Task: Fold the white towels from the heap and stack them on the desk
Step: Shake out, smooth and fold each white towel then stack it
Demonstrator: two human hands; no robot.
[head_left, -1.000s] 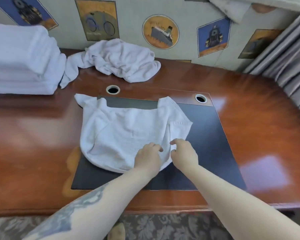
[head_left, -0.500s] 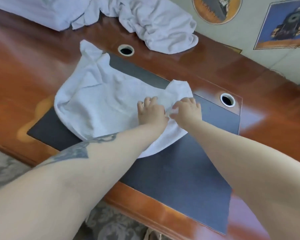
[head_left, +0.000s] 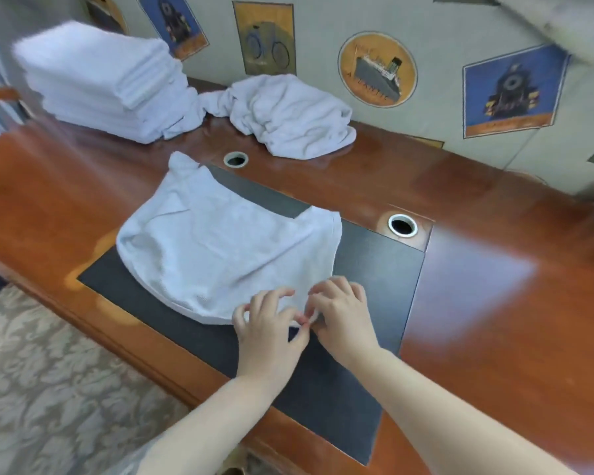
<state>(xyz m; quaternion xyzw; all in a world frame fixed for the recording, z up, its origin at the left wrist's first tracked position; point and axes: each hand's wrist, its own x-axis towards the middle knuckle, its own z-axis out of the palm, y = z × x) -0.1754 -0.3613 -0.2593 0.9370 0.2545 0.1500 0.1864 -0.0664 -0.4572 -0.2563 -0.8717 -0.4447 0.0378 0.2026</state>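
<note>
Both hands side by side: left hand (head_left: 271, 323) and right hand (head_left: 342, 315) pinching near corner of white towel (head_left: 220, 248), fingers curled.

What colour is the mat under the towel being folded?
Dark grey, nearly black desk mat, seen clearly in the head view.

Wooden desk (head_left: 494, 269); black mat (head_left: 374, 286); spread towel (head_left: 220, 248); folded stack (head_left: 107, 87); heap (head_left: 288, 111)

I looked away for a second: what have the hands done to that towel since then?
Both hands, left hand and right hand, drew back from mid-towel to the near edge of the spread towel, pinching it there. The folded stack and heap stayed put.
</note>
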